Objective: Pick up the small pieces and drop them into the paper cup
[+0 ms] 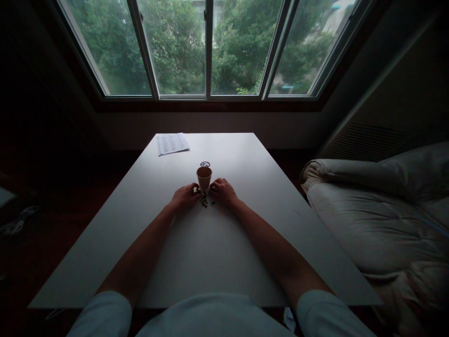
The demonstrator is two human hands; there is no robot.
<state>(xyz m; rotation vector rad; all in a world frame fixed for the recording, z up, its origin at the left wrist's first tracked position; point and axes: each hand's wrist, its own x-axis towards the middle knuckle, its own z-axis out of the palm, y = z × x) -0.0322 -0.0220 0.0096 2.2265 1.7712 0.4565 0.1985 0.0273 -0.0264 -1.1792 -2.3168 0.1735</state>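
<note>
Toward the far half of the white table (206,252), roughly midway between its left and right edges, we find the paper cup (204,182) upright, mouth open to us. Just on its near side lies a loose scatter of small brownish pieces (204,201); too dim and small for us to name them more closely. One bluish bit (212,203) sits to the right of that scatter.

Left hand (185,195): fingers curled in at the cup's left foot, over a few more pieces. Right hand (223,191): mirrored at the right foot, fingers bent, pieces at the tips. Whether either hand pinches a piece or merely rests against it, we cannot tell; nor whether they touch the cup.

Step in hand, as we judge it: both hands working the small pieces around the cup's base. The next move, we reckon, calls for light fingertip control, without nudging the cup.

Farther out: a small round object (205,164) just beyond the cup, printed sheets (173,143) at the far left corner, a padded couch (336,201) to the right, and the window (231,51) at the far side, our main light.
</note>
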